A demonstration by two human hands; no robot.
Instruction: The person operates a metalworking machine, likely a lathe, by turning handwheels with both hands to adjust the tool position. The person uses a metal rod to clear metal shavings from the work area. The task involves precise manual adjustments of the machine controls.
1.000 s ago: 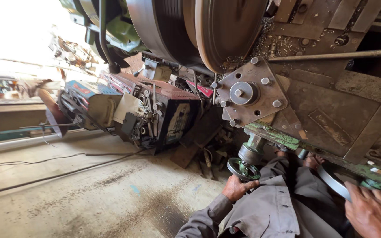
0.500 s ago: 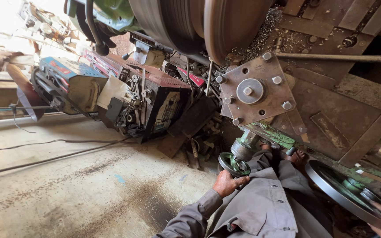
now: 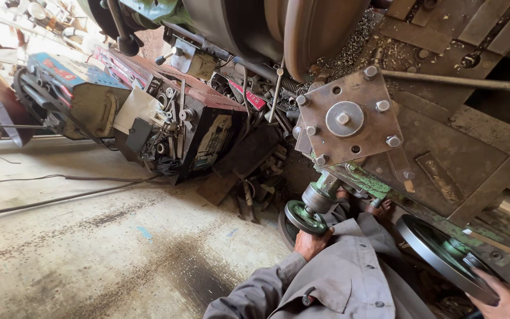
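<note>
My left hand (image 3: 311, 242), in a grey sleeve, grips the rim of a small green-tinged handwheel (image 3: 304, 217) low on the lathe's green carriage. My right hand (image 3: 506, 302) shows at the bottom right corner, holding the lower edge of a large dark handwheel (image 3: 438, 254). Above the small wheel stands a square steel plate (image 3: 349, 118) with bolts and a round centre boss. A big rusty chuck or faceplate (image 3: 317, 29) hangs over it.
A red and blue welding machine (image 3: 149, 112) lies tilted on the concrete floor (image 3: 90, 248) to the left, with cables (image 3: 60, 198) trailing across. Scrap parts (image 3: 255, 189) pile under the lathe. Metal chips cover the lathe bed (image 3: 444, 147); a long rod (image 3: 455, 81) lies across it.
The view has swung right and downward along the lathe. My left hand stays on the small handwheel. My right hand has settled on the large handwheel's rim, which now shows more fully.
</note>
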